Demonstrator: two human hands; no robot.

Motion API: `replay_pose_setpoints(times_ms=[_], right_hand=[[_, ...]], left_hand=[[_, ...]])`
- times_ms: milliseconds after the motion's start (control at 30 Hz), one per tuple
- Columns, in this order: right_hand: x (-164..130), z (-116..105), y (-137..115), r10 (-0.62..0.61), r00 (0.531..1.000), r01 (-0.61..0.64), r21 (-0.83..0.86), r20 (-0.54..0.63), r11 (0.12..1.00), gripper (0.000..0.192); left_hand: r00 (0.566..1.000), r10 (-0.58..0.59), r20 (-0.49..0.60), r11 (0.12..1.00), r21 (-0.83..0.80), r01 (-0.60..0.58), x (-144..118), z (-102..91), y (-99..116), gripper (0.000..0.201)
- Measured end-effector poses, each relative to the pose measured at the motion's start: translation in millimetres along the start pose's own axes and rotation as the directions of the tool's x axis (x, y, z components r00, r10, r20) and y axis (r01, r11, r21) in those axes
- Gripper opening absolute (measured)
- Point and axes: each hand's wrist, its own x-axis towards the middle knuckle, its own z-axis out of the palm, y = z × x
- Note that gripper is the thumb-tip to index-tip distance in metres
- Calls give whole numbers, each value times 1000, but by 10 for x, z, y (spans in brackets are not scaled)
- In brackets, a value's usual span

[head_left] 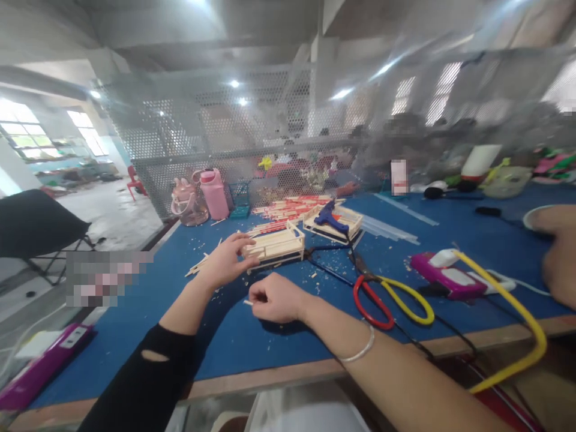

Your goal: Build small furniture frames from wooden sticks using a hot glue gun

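Note:
My left hand (225, 263) holds the left end of a small bed-like frame of pale wooden sticks (281, 245), its thumb in front and its fingers behind. The frame rests on the blue tabletop. Just nearer to me, my right hand (279, 298) is closed in a pinch low over the table. The tip of a short wooden stick (248, 302) shows at its fingertips; the rest is hidden. Behind the held frame, a blue glue gun (332, 219) lies on a second stick frame (311, 219).
Red-and-white sticks (288, 210) are piled at the back. Scissors with red and yellow handles (407, 300) and a purple power strip (445, 276) lie on the right. A pink bottle (215, 195) stands by the mesh screen. Another person's arm (560, 258) is at the right edge.

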Motion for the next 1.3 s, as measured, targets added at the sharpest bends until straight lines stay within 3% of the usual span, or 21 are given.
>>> replay_pose_setpoints(times_ms=[67,233,400,533,667,833,967,1033,1133,1300], right_hand=[[5,8,-11,-12,1000,12,-7,-3,1000,13],[24,13,-16,-27,999,27,6,-33,1000,13],[25,2,-33,-20,997,25,59,-70,998,12],[28,-12,-32,-62,981,89,146,-181,985,17],[44,-25,10,-17,954,92,238,-300,967,21],[41,-48,30,14,948,59,219,-318,974,30],[42,-54,26,40,944,28,202,-328,979,31],[48,-48,29,47,943,21,201,-329,979,32],[58,-37,39,46,944,21,198,-325,980,32],[65,-26,49,43,939,12,159,-341,987,30]], left_hand=[[1000,-18,18,1000,6,18,-10,17,-26,44],[999,10,46,998,-55,-8,-31,8,-65,34],[1000,31,4,995,-98,-31,-41,4,-74,34],[998,32,-54,995,-91,-37,-27,8,-78,32],[998,18,-63,992,-126,-26,-10,-19,-67,30],[996,-73,-51,980,-187,62,-28,-13,-31,47],[948,-285,-142,931,-275,239,-87,29,24,75],[931,-352,-95,911,-264,317,-116,19,64,70],[927,-375,28,913,-160,374,-142,-30,118,47],[916,-401,3,912,-90,400,-147,-62,149,40]])
